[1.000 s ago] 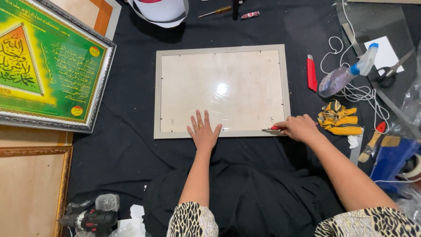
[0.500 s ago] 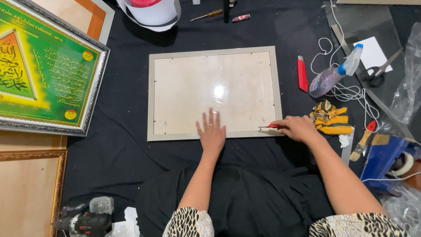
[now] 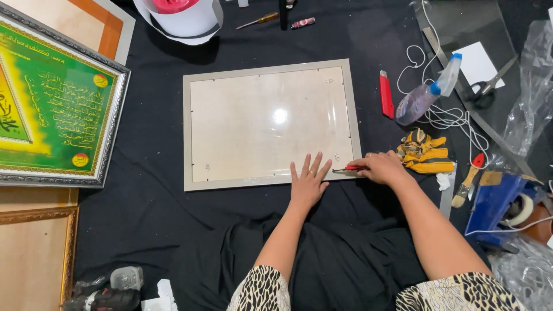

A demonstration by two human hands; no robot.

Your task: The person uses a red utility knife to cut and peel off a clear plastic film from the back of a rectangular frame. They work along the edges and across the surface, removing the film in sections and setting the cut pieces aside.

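Head view: left hand pressed flat on the near edge of the silver picture frame on black cloth, right hand gripping a red-handled tool at its lower right corner, likely working the backing; next, steady pressure along that edge.

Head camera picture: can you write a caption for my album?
Left hand flat on a grey picture frame while the right hand holds a red-handled tool at its lower edge.
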